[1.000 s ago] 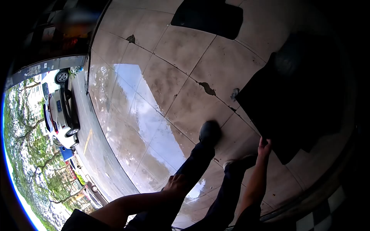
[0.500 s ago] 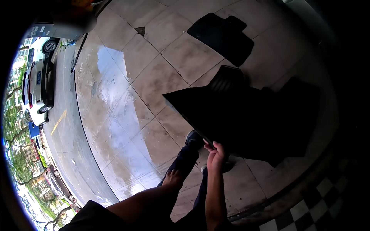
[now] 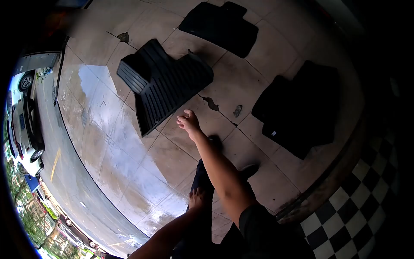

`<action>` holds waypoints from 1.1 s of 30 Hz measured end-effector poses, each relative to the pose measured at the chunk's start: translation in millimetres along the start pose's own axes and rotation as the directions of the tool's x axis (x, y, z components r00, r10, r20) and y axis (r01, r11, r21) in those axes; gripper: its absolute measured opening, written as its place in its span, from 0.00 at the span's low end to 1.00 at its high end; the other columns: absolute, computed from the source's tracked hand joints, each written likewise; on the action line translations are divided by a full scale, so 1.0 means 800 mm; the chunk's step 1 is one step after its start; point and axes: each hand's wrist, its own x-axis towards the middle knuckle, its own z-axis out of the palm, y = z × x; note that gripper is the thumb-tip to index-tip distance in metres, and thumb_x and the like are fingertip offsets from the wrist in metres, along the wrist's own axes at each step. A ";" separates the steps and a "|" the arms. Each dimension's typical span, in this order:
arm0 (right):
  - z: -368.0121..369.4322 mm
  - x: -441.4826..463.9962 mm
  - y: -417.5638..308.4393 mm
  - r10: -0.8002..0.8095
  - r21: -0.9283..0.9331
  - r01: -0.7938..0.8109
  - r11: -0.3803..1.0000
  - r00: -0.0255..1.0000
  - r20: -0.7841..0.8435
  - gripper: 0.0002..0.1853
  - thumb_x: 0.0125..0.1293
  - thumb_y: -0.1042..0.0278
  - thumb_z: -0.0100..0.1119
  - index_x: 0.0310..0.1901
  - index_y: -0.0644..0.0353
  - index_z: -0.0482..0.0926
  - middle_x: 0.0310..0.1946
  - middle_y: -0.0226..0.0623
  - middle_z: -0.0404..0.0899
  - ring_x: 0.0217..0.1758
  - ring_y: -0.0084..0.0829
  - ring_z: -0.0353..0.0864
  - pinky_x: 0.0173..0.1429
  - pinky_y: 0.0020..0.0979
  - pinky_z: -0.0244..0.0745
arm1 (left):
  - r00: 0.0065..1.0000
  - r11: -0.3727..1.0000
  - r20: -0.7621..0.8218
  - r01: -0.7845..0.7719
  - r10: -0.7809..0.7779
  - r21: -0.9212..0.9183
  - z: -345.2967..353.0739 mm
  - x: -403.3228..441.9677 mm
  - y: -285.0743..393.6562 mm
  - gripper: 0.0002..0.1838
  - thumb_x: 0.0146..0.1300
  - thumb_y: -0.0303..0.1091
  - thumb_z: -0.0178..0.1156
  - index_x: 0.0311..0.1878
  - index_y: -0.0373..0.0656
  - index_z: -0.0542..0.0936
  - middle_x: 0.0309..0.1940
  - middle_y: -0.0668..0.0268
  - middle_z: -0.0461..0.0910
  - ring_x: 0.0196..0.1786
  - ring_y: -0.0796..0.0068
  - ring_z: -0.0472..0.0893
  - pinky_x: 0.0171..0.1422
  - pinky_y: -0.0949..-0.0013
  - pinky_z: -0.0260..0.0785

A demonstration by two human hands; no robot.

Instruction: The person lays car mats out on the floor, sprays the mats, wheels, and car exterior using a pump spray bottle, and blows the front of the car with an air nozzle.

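My right hand (image 3: 188, 124) reaches out just short of the near edge of a black ridged rubber car floor mat (image 3: 170, 86), its fingers loosely bent and holding nothing. A gap of pavement shows between hand and mat. This mat has a tall raised side wall; I cannot tell whether all of it rests on the ground. My left hand (image 3: 196, 197) lies on my dark trouser leg near the knee, fingers spread. Farther off, a second black mat (image 3: 220, 28) lies flat. More black mat (image 3: 299, 110), with a small white label, lies to the right.
Large stone tiles (image 3: 228, 125) make up the pavement, with a wet shiny patch (image 3: 129, 151) on the left. Beyond it runs a road (image 3: 64, 142) with parked cars (image 3: 26, 125). A black-and-white checkered floor (image 3: 345, 211) begins behind a dark edge at lower right.
My right hand has let go of the dark mat it gripped by an edge; the ridged mat now appears farther left. The view has shifted. My left hand stays on my leg.
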 end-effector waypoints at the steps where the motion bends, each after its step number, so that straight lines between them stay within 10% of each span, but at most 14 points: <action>1: -0.020 -0.007 0.006 -0.060 -0.061 0.059 0.996 0.998 -0.014 0.24 0.57 0.70 0.56 0.54 0.64 0.61 0.39 0.38 0.74 0.38 0.27 0.78 0.41 0.28 0.74 | 1.000 1.000 0.011 -0.002 0.003 -0.013 -0.009 0.002 0.005 0.12 0.48 0.37 0.54 0.35 0.42 0.77 0.42 0.57 0.70 0.49 0.54 0.67 0.52 0.53 0.59; 10: -0.473 -0.179 0.095 0.118 -0.292 -0.366 0.883 0.777 -0.618 0.17 0.53 0.78 0.51 0.47 0.63 0.69 0.28 0.37 0.72 0.21 0.24 0.72 0.20 0.23 0.65 | 0.996 0.997 -0.050 0.070 -0.069 0.026 -0.004 0.021 0.054 0.11 0.46 0.36 0.55 0.34 0.46 0.78 0.41 0.58 0.72 0.49 0.56 0.69 0.52 0.52 0.59; 15: -0.670 -0.225 0.059 -0.049 -0.417 -0.550 0.723 0.561 -0.826 0.15 0.53 0.68 0.57 0.43 0.59 0.71 0.29 0.41 0.75 0.26 0.33 0.78 0.29 0.33 0.78 | 0.990 0.994 -0.106 0.099 -0.094 0.043 0.031 0.029 0.089 0.12 0.47 0.40 0.59 0.36 0.48 0.77 0.43 0.61 0.72 0.50 0.58 0.68 0.55 0.54 0.59; 20: -0.791 -0.112 0.026 0.143 0.175 -0.016 0.984 0.652 -0.745 0.18 0.55 0.65 0.60 0.45 0.60 0.68 0.36 0.35 0.72 0.37 0.30 0.75 0.45 0.35 0.76 | 0.986 0.986 -0.158 0.070 -0.047 0.148 0.070 0.042 0.140 0.13 0.46 0.39 0.63 0.35 0.48 0.76 0.43 0.62 0.72 0.50 0.58 0.68 0.55 0.55 0.58; 22: -0.811 -0.066 0.005 0.169 0.351 0.076 0.933 0.769 -0.616 0.30 0.51 0.64 0.66 0.53 0.62 0.62 0.45 0.37 0.67 0.49 0.30 0.67 0.53 0.35 0.71 | 0.986 0.973 -0.165 0.028 0.011 0.228 0.079 0.046 0.172 0.14 0.44 0.37 0.66 0.34 0.45 0.75 0.41 0.61 0.72 0.49 0.58 0.68 0.55 0.56 0.59; 28: -0.857 0.025 -0.026 0.014 0.633 0.396 0.666 0.841 -0.541 0.13 0.48 0.64 0.69 0.36 0.56 0.79 0.41 0.31 0.74 0.54 0.25 0.66 0.57 0.27 0.65 | 0.982 0.945 -0.176 0.119 -0.067 0.305 0.108 0.057 0.208 0.16 0.43 0.38 0.67 0.35 0.45 0.75 0.43 0.61 0.71 0.52 0.59 0.66 0.56 0.57 0.58; 29: -0.859 0.030 -0.037 -0.028 0.618 0.454 0.642 0.820 -0.572 0.23 0.49 0.61 0.68 0.46 0.60 0.74 0.45 0.34 0.72 0.53 0.28 0.67 0.58 0.29 0.65 | 0.982 0.940 -0.177 0.123 -0.069 0.317 0.112 0.057 0.210 0.16 0.43 0.38 0.67 0.35 0.45 0.75 0.43 0.61 0.71 0.52 0.59 0.66 0.56 0.57 0.58; 31: -0.841 0.011 -0.081 -0.049 0.227 0.325 0.918 0.661 -0.749 0.37 0.48 0.57 0.69 0.57 0.62 0.63 0.52 0.41 0.68 0.55 0.34 0.67 0.61 0.35 0.64 | 0.983 0.936 -0.160 0.134 -0.086 0.325 0.119 0.057 0.219 0.16 0.43 0.39 0.67 0.35 0.45 0.76 0.43 0.61 0.71 0.52 0.58 0.67 0.56 0.57 0.57; 32: -0.843 0.004 -0.085 -0.322 -0.374 0.017 0.927 0.547 -0.773 0.43 0.46 0.54 0.69 0.60 0.61 0.57 0.55 0.44 0.64 0.58 0.38 0.64 0.62 0.37 0.62 | 0.984 0.937 -0.161 0.127 -0.078 0.324 0.121 0.056 0.228 0.16 0.43 0.39 0.67 0.35 0.45 0.76 0.43 0.61 0.71 0.52 0.58 0.67 0.56 0.57 0.57; 33: -0.842 -0.007 -0.096 -0.581 -0.780 -0.344 0.524 0.525 -0.622 0.49 0.44 0.51 0.69 0.63 0.60 0.52 0.59 0.47 0.60 0.61 0.41 0.62 0.64 0.40 0.59 | 0.982 0.932 -0.158 0.152 -0.104 0.328 0.121 0.056 0.237 0.16 0.43 0.39 0.67 0.35 0.46 0.76 0.44 0.61 0.71 0.52 0.58 0.67 0.56 0.57 0.57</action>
